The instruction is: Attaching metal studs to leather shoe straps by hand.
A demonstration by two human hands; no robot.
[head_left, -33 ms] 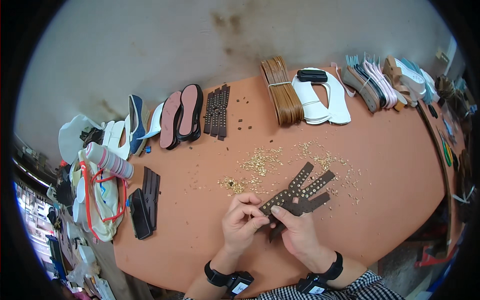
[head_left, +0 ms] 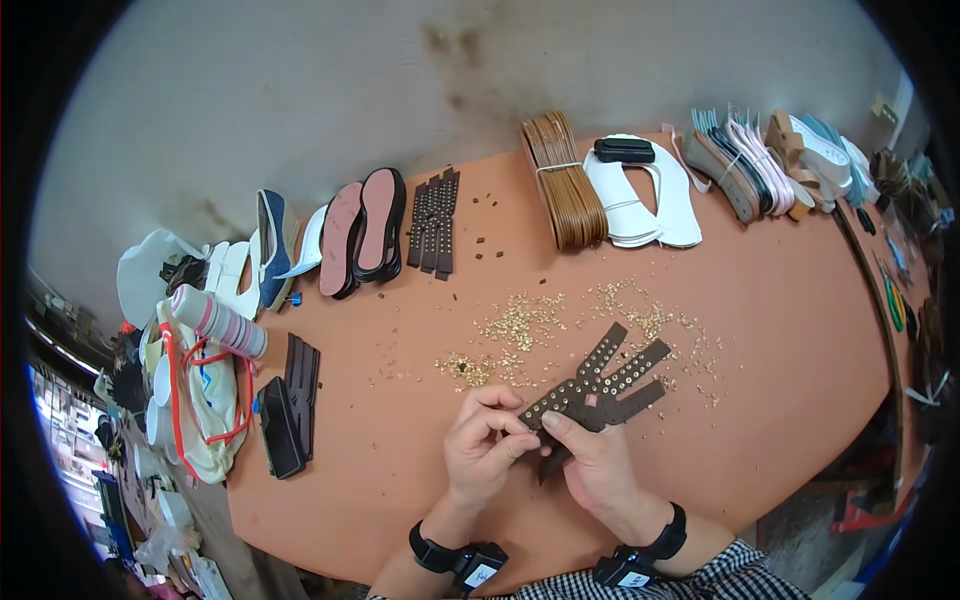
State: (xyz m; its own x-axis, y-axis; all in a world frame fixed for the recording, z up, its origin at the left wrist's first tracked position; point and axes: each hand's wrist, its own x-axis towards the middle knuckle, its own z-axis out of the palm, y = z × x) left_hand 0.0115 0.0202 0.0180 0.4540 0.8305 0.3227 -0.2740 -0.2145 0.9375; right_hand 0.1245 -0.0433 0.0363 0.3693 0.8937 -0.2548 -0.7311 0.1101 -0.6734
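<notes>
Between my hands is a dark brown strappy shoe upper [head_left: 626,372], its strips dotted with gold eyelets and spreading away to the right. My left hand [head_left: 478,450] is closed, thumb and fingertips pinched at the upper's left end; whether a small eyelet is also in that pinch cannot be seen. My right hand [head_left: 602,475] grips the upper's near side, thumb on top and the other fingers hidden beneath. Loose gold eyelets [head_left: 522,322] lie scattered on the table just beyond the hands. A similar studded piece [head_left: 434,225] rests farther back.
On the brown table [head_left: 390,500], pink-lined soles [head_left: 380,225] and a blue shoe [head_left: 272,250] stand back left. A dark open case [head_left: 282,428] and a white bag [head_left: 205,420] sit left. Behind are a bundle of brown strips [head_left: 562,185], white cutouts [head_left: 680,205] and wedge soles [head_left: 725,175].
The lowest free strip of the upper has shifted slightly to the right. Both hands keep their places and their hold.
</notes>
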